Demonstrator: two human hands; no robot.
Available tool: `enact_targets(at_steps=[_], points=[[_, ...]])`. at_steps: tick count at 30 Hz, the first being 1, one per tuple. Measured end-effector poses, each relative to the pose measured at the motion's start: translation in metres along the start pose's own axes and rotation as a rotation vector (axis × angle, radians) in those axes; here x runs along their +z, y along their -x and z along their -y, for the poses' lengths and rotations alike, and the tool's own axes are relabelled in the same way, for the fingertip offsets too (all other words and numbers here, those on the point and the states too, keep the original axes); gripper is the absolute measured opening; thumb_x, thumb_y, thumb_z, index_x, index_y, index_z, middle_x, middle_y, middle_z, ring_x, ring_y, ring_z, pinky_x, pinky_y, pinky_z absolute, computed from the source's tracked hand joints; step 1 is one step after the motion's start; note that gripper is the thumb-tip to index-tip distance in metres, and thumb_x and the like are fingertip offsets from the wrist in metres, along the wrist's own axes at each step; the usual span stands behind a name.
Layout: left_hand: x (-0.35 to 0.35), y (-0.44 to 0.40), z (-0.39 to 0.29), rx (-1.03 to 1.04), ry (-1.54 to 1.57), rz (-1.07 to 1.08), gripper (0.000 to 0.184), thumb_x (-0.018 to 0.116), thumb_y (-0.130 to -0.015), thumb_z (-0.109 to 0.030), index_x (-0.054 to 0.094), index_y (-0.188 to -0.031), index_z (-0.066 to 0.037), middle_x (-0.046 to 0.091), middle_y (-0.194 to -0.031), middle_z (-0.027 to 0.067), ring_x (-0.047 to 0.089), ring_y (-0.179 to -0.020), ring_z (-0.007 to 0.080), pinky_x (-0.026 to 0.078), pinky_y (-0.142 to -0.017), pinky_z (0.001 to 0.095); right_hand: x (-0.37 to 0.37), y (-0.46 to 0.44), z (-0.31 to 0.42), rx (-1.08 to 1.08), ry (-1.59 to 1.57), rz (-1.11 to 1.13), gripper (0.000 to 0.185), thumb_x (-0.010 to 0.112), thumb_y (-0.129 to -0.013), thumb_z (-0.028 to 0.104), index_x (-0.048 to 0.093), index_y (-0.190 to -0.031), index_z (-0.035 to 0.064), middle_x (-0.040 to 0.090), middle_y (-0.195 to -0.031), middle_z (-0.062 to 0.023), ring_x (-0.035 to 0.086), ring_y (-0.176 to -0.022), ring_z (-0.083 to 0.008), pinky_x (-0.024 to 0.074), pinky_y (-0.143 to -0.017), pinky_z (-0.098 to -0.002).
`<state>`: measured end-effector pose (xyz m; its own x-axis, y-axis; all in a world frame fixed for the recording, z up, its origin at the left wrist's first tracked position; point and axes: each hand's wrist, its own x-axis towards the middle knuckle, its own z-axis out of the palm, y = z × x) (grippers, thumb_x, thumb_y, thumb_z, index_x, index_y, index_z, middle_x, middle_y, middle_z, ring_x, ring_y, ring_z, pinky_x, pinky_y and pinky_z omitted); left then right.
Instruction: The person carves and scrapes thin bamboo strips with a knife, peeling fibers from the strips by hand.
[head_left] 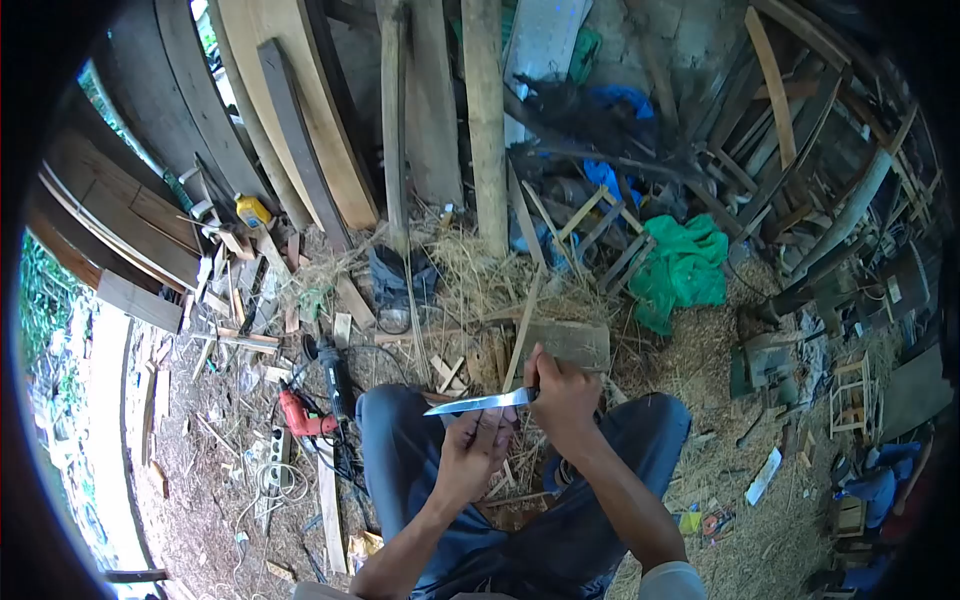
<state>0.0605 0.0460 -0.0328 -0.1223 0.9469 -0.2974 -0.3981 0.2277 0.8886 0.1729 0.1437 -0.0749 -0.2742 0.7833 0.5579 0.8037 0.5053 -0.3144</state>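
My right hand (562,398) is closed round the dark handle of a knife (480,403), its shiny blade pointing left above my lap. Just under the blade, my left hand (478,445) is closed, its fingers curled close to the edge. A thin pale wooden strip (525,325) runs from the far side down to the blade beside the left fingers and appears to be in their grip; its near end is partly hidden. Beyond the hands a flat wooden block (570,345) lies on the ground between my knees.
To the left lie a red power drill (305,413), a dark angle grinder (333,375) and a power strip (274,460) with cables. Planks (300,110) and posts lean at the back. A green cloth (685,265) lies right. Shavings and offcuts cover the ground. Another person (885,485) is at far right.
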Motion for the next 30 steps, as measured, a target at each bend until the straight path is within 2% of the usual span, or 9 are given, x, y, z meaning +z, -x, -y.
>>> enact_targets(at_steps=[1,3,5,8,12,14,18,21,30], points=[[0.0,0.005,-0.004,-0.017,0.091,-0.006,0.025,0.045,-0.099,-0.029,0.053,-0.095,-0.005,0.035,-0.064,-0.0048,0.027,-0.05,0.0033,0.021,-0.042,0.0199,0.0,-0.008,-0.004,-0.013,0.0,-0.016,0.013,0.065,-0.077,0.017,0.059,-0.07,0.0081,0.056,-0.054,-0.0099,0.06,-0.051,-0.0256,0.0442,-0.044,-0.036],[-0.006,0.021,-0.008,-0.011,0.11,0.03,0.027,0.045,-0.099,-0.032,0.052,-0.095,-0.005,0.033,-0.065,-0.005,0.025,-0.05,0.0038,0.02,-0.042,0.0199,-0.003,-0.034,-0.03,0.171,0.192,0.033,0.014,0.063,-0.081,0.019,0.064,-0.075,0.0066,0.058,-0.056,-0.0133,0.061,-0.053,-0.0281,0.0461,-0.045,-0.0386],[-0.013,0.037,-0.007,-0.148,0.147,0.143,0.028,0.044,-0.1,-0.032,0.052,-0.096,-0.005,0.033,-0.066,-0.0049,0.025,-0.051,0.004,0.021,-0.043,0.0198,-0.01,-0.058,-0.069,0.333,0.226,0.022,0.016,0.063,-0.081,0.022,0.068,-0.083,0.0071,0.06,-0.059,-0.0167,0.062,-0.055,-0.031,0.0481,-0.049,-0.0408],[-0.019,0.046,-0.027,-0.188,0.154,0.164,0.03,0.039,-0.101,-0.032,0.052,-0.099,-0.005,0.032,-0.066,-0.0049,0.026,-0.052,0.0043,0.021,-0.044,0.0195,-0.024,-0.063,-0.069,0.301,0.14,0.076,0.016,0.064,-0.081,0.024,0.07,-0.086,0.01,0.062,-0.062,-0.017,0.062,-0.056,-0.0327,0.0488,-0.053,-0.0403],[-0.022,0.049,-0.034,-0.09,0.169,0.198,0.028,0.035,-0.102,-0.028,0.051,-0.107,-0.006,0.032,-0.068,-0.0047,0.027,-0.053,0.0044,0.022,-0.044,0.0192,-0.065,-0.014,0.016,0.027,-0.371,0.05,0.018,0.067,-0.08,0.025,0.066,-0.075,0.0083,0.061,-0.059,-0.0133,0.059,-0.053,-0.033,0.0462,-0.05,-0.0403],[-0.019,0.054,-0.036,0.007,0.214,0.175,0.022,0.035,-0.103,-0.025,0.049,-0.108,-0.009,0.036,-0.07,-0.0033,0.03,-0.053,0.0044,0.024,-0.044,0.0192,-0.076,0.003,0.042,0.06,-0.259,0.192,0.022,0.067,-0.079,0.024,0.06,-0.066,0.0079,0.058,-0.056,-0.0115,0.059,-0.052,-0.0317,0.0451,-0.049,-0.0402],[-0.022,0.065,-0.037,0.055,0.239,0.155,0.011,0.039,-0.101,-0.021,0.045,-0.1,-0.012,0.041,-0.072,-0.0013,0.034,-0.053,0.0047,0.025,-0.043,0.0182,-0.08,0.019,0.063,-0.092,-0.262,0.132,0.025,0.068,-0.078,0.024,0.055,-0.062,0.0086,0.057,-0.056,-0.0096,0.059,-0.053,-0.0306,0.0442,-0.048,-0.0399],[-0.02,0.073,-0.037,-0.032,0.245,0.111,0.005,0.04,-0.1,-0.017,0.043,-0.099,-0.013,0.042,-0.071,0.0004,0.036,-0.052,0.0059,0.027,-0.042,0.0193,-0.094,0.015,0.074,-0.173,-0.226,0.087,0.02,0.069,-0.075,0.021,0.056,-0.064,0.0093,0.058,-0.059,-0.0091,0.06,-0.053,-0.0301,0.0441,-0.047,-0.04],[-0.016,0.074,-0.014,0.023,0.294,0.095,0.015,0.04,-0.101,-0.023,0.047,-0.096,-0.01,0.036,-0.065,-0.0026,0.032,-0.049,0.0052,0.025,-0.04,0.0193,-0.059,0.017,0.056,-0.229,0.016,0.152,0.007,0.063,-0.073,0.014,0.06,-0.071,0.008,0.06,-0.061,-0.0096,0.063,-0.057,-0.0263,0.0471,-0.048,-0.0373]])
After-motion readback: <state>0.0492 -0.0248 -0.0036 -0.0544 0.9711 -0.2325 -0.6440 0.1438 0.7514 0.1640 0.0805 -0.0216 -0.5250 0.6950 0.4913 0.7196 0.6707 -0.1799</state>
